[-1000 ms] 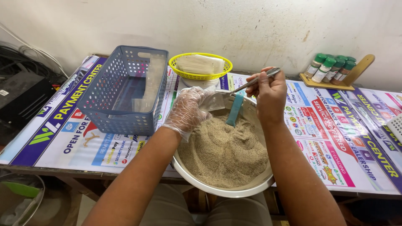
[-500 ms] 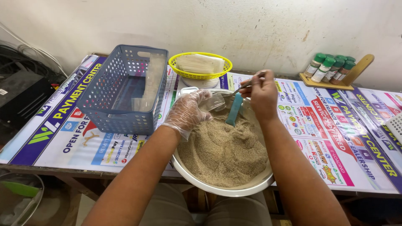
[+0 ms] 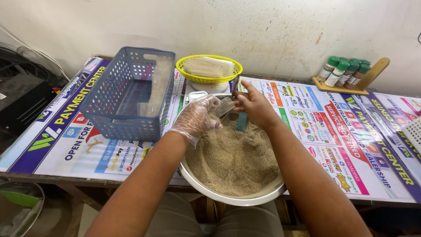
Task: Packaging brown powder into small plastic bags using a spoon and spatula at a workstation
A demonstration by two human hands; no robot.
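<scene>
A wide metal bowl (image 3: pixel 228 198) full of tan grainy powder (image 3: pixel 232 160) sits at the table's front edge. My left hand (image 3: pixel 196 117), in a clear plastic glove, holds a small clear plastic bag (image 3: pixel 222 106) over the bowl's far side. My bare right hand (image 3: pixel 253 105) pinches the same bag and grips a metal spoon whose handle tip (image 3: pixel 236 84) points away from me. A teal scoop (image 3: pixel 240 123) stands stuck in the powder just below my right hand.
A blue plastic basket (image 3: pixel 127 94) with clear bags stands at left. A yellow basket (image 3: pixel 208 70) of bags sits behind the bowl on a small scale. Green-capped spice bottles (image 3: pixel 344 70) stand on a wooden rack far right. A printed banner (image 3: pixel 346 127) covers the table.
My right hand has come down from above the bowl with the spoon and moved left to meet the gloved left hand at the bag.
</scene>
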